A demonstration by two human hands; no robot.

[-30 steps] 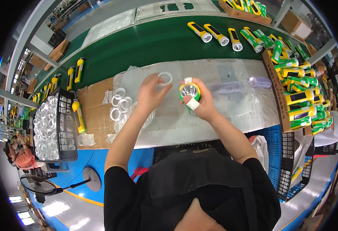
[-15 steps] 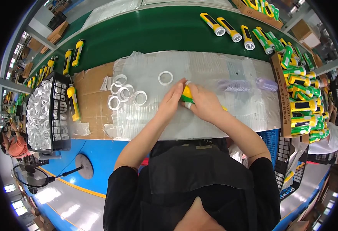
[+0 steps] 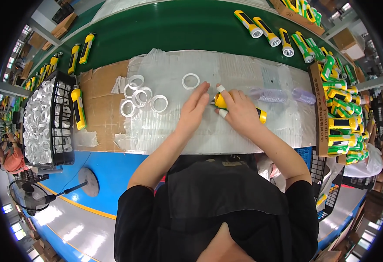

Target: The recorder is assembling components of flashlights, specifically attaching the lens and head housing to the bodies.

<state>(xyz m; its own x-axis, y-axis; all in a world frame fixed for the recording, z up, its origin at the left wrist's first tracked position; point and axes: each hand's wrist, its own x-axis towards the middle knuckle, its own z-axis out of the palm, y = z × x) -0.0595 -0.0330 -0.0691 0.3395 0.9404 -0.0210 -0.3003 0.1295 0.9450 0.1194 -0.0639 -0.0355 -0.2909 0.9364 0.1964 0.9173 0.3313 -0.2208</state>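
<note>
My right hand (image 3: 240, 112) is wrapped from above around a yellow flashlight (image 3: 220, 101), whose other end (image 3: 262, 115) shows past the palm. White covers sit on its thumb and index fingertip. Just left of the flashlight's end, my left hand (image 3: 192, 111) has its fingers stretched out, with nothing seen in it. A single white ring (image 3: 190, 81) lies beyond the left hand. Several more white rings (image 3: 142, 96) lie in a loose group to its left. Past the right hand, clear thin discs (image 3: 267, 95) rest in a fanned row, with a second bunch (image 3: 303, 96) farther right.
Plastic-covered cardboard (image 3: 174, 131) forms the work surface. At left stand a black basket of white rings (image 3: 38, 126) and a flashlight (image 3: 79, 109). A carton (image 3: 321, 113) full of flashlights borders the right. More flashlights (image 3: 267, 31) lie on the green belt (image 3: 178, 30).
My left hand has come away from the flashlight, which both hands touched before. The flashlight has turned and now shows more yellow under my right hand. The whole view has shifted slightly.
</note>
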